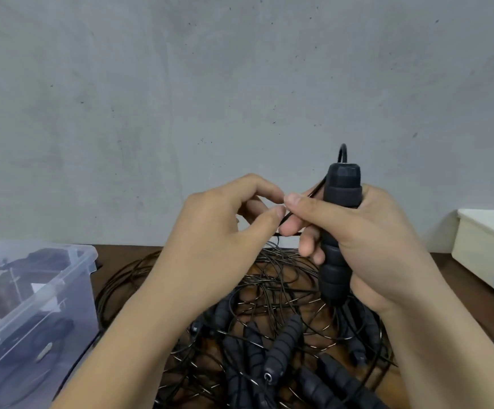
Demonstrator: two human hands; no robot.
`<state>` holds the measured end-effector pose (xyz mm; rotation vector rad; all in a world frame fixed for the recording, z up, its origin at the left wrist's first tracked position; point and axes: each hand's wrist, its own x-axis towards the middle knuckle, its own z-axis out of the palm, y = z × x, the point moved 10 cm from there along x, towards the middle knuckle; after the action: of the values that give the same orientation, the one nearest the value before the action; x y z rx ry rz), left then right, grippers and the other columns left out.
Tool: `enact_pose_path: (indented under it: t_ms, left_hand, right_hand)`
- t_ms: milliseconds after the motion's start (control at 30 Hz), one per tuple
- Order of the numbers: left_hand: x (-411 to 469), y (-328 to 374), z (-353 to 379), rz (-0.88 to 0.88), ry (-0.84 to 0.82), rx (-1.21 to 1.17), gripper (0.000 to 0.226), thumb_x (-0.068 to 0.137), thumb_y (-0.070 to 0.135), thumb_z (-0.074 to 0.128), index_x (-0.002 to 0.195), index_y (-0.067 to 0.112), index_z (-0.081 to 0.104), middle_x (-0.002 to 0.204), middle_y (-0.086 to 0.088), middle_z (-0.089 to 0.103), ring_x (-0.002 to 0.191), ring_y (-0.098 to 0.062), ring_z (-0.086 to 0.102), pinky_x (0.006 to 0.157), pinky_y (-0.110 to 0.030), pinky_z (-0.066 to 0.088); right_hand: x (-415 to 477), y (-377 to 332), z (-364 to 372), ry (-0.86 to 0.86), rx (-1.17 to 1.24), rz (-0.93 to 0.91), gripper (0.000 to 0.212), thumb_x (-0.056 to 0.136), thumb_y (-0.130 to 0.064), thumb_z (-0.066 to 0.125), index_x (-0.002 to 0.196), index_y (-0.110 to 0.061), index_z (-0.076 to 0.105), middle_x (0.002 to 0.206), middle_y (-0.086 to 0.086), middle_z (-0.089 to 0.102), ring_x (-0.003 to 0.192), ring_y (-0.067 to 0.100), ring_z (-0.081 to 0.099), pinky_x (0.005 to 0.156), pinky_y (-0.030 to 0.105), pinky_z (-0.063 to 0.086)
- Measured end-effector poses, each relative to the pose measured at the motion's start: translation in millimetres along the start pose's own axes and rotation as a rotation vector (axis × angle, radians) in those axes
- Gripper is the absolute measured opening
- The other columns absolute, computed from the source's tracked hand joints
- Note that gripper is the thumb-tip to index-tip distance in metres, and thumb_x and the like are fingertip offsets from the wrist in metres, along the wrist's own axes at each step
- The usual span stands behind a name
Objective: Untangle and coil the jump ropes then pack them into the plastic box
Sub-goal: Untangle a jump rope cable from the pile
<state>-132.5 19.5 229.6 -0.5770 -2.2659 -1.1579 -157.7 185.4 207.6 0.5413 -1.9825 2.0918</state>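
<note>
- A black jump-rope handle (340,231) is held upright in the right centre of the frame, gripped by the right hand (372,240) with its fingers curled round the shaft.
- The handle's thin black cord (283,224) is pinched just left of the handle between the thumb and forefinger of the left hand (225,231). The two hands are brought together, fingertips almost touching.
- The handle is seen to be ribbed, matte foam with a hard faceted cap, out of which the cord loops.
- A tangle of jump ropes (269,305) is spread on the brown wooden surface (476,308) below both hands. It is made of glossy, wiry cords and several ribbed foam handles.
- A translucent plastic box (77,290) is set at the lower left, with dark items dimly seen inside.
- A cream rectangular container (491,246) is placed at the right edge.
</note>
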Motion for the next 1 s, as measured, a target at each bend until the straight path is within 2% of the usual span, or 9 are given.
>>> enact_pose_path:
  t_ms: [133,200,333,400,500,600,733,900,1000]
  left_hand:
    - [-0.8,4.4,9.9,0.061,-0.149,-0.035,0.022,0.097,0.025,0.067,0.112,0.042,0.069,0.088,0.012,0.075,0.079,-0.008,0.066,0.072,-0.031,0.052]
    - [-1.9,2.9,14.0,0.042,-0.209,-0.072,0.024,0.095,0.026,0.073,0.113,0.040,0.068,0.089,0.008,0.074,0.081,-0.008,0.068,0.074,-0.029,0.054]
    - [2.1,-0.2,-1.1,0.061,-0.031,0.013,0.005,0.094,0.031,0.076,0.093,0.032,0.072,0.080,0.007,0.069,0.077,-0.009,0.064,0.069,-0.020,0.047]
    - [-0.1,3.1,-4.8,0.074,0.049,0.048,0.016,0.093,0.036,0.072,0.081,0.026,0.068,0.072,0.004,0.065,0.071,-0.013,0.060,0.061,-0.016,0.043]
    - [-4.1,9.1,-0.8,0.079,0.076,0.213,0.027,0.087,0.050,0.056,0.075,0.027,0.061,0.071,0.005,0.060,0.073,-0.013,0.056,0.059,-0.022,0.041]
    - [-1.5,3.8,10.5,0.110,-0.014,0.413,0.022,0.094,0.044,0.057,0.075,0.034,0.055,0.083,0.010,0.054,0.085,-0.010,0.053,0.069,-0.033,0.042]
    - [4.3,-18.4,15.0,0.069,-0.086,0.361,0.037,0.096,0.056,0.057,0.067,0.033,0.054,0.086,0.010,0.055,0.078,-0.009,0.057,0.066,-0.037,0.047]
    - [2.9,-0.3,-0.6,0.193,0.085,0.274,0.019,0.093,0.049,0.063,0.087,0.037,0.076,0.086,0.015,0.061,0.085,-0.006,0.062,0.069,-0.033,0.050]
    - [7.5,-10.7,3.5,0.137,0.044,0.328,0.015,0.095,0.042,0.065,0.093,0.037,0.079,0.079,0.014,0.059,0.078,-0.006,0.060,0.066,-0.032,0.048]
  right_hand:
    - [-0.1,1.3,2.1,-0.024,0.006,0.020,0.024,0.095,-0.017,0.077,0.095,0.006,0.070,0.081,0.018,0.077,0.051,0.017,0.059,0.045,0.025,0.045]
    - [-0.2,1.3,2.5,-0.036,0.015,0.029,0.026,0.096,-0.016,0.076,0.097,0.009,0.068,0.082,0.019,0.077,0.051,0.016,0.059,0.045,0.024,0.044]
    - [-0.3,-2.2,0.1,-0.034,0.022,0.019,0.027,0.095,-0.017,0.076,0.101,0.008,0.068,0.085,0.018,0.078,0.050,0.017,0.059,0.044,0.025,0.044]
    - [-0.5,-5.5,-4.4,-0.022,0.019,0.007,0.025,0.095,-0.018,0.076,0.099,0.005,0.069,0.084,0.017,0.078,0.050,0.016,0.059,0.044,0.025,0.045]
    - [-0.3,-4.4,-2.8,-0.043,-0.014,0.013,0.019,0.095,-0.015,0.076,0.095,0.002,0.070,0.081,0.016,0.077,0.049,0.017,0.059,0.044,0.025,0.045]
    - [0.6,-0.2,-0.9,-0.036,-0.026,0.013,0.019,0.096,-0.014,0.076,0.096,0.004,0.069,0.081,0.016,0.078,0.049,0.017,0.059,0.044,0.026,0.044]
    - [-0.5,-1.7,1.4,-0.041,-0.037,-0.008,0.021,0.096,-0.016,0.076,0.098,0.004,0.069,0.082,0.014,0.079,0.050,0.018,0.058,0.046,0.027,0.045]
    - [0.4,-2.9,1.5,-0.027,-0.038,-0.029,0.023,0.096,-0.018,0.076,0.099,0.003,0.070,0.082,0.014,0.079,0.051,0.017,0.058,0.047,0.026,0.046]
    - [-0.2,-4.2,-0.4,0.003,-0.032,-0.043,0.021,0.095,-0.018,0.077,0.096,0.001,0.070,0.082,0.014,0.079,0.050,0.016,0.058,0.047,0.026,0.046]
